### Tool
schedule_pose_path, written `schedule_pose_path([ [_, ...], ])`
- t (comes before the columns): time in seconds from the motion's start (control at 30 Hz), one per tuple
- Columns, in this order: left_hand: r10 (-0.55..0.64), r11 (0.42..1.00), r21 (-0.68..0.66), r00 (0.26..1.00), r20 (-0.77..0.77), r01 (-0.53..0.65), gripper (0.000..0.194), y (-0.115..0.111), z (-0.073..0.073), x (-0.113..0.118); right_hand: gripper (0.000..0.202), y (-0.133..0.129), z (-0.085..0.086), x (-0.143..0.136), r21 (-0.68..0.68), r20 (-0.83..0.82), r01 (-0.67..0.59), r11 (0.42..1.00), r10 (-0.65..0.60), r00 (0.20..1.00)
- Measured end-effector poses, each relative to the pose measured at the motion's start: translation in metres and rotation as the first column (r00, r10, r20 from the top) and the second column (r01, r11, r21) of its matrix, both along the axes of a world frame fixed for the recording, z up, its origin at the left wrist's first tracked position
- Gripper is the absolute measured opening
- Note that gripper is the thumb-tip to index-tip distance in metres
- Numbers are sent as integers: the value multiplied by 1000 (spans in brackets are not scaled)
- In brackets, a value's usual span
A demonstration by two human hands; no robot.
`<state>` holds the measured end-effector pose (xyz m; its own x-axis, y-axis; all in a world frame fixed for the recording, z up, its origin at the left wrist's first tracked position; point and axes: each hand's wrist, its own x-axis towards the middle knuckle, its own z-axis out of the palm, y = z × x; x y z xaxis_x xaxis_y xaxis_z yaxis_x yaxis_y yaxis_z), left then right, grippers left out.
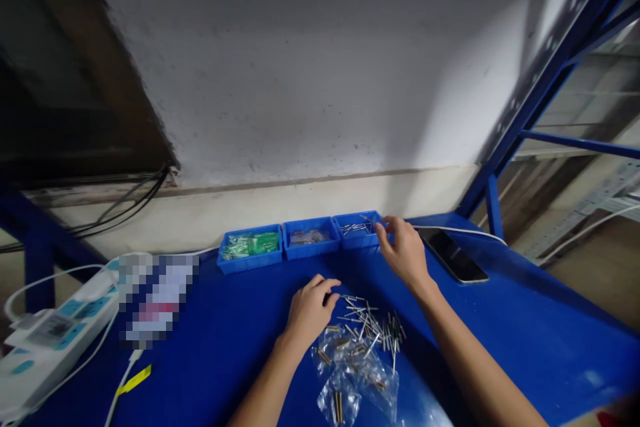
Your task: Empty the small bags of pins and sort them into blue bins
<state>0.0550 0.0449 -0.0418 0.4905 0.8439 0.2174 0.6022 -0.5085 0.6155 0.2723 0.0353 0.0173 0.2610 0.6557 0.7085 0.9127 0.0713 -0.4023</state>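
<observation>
My left hand hovers at the left edge of a loose pile of thin silver pop rivets, thumb and forefinger curved with a gap between them. One rivet lies close to those fingertips. My right hand is at the right rim of the right-hand blue bin, its thumb and fingers slightly apart and nothing clearly held. Several rivets rest inside that bin. Small clear plastic bags with brass-coloured and dark pieces lie just in front of the pile.
Beside that bin stand a middle blue bin holding small bagged pieces and a left blue bin with green packets. A phone lies to the right on the blue table. A white power strip with cables occupies the left.
</observation>
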Motion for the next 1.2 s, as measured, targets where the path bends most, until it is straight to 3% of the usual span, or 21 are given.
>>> schedule_pose_path([
  [0.1,-8,1000,18,997,-78,9,15,0,-1,1,28,-5,-24,-11,-196,-98,-145,970,127,987],
  [0.23,0,997,75,988,-156,11,14,-1,-4,0,36,-16,-50,-40,-448,-86,-288,846,280,956],
  [0.37,41,997,67,987,-154,-31,17,-2,-4,0,38,-21,-46,-58,-482,-150,-391,784,365,919],
  [0.53,124,992,14,989,77,-126,28,4,-5,0,36,-25,-34,-53,-440,-307,-548,712,454,837],
  [0.67,146,987,41,979,141,-154,36,8,-8,-1,17,-27,-32,-49,-383,-257,-573,725,512,820],
  [0.87,197,977,37,955,220,-210,38,9,-8,-2,6,-30,-28,-50,-373,-60,-577,727,602,797],
  [1.07,119,993,-10,969,217,-120,31,5,-3,-3,8,-27,-33,-50,-338,2,-504,795,536,844],
  [1.2,61,998,-37,980,191,-55,30,3,-3,-4,12,-27,-34,-49,-330,10,-491,806,523,852],
])
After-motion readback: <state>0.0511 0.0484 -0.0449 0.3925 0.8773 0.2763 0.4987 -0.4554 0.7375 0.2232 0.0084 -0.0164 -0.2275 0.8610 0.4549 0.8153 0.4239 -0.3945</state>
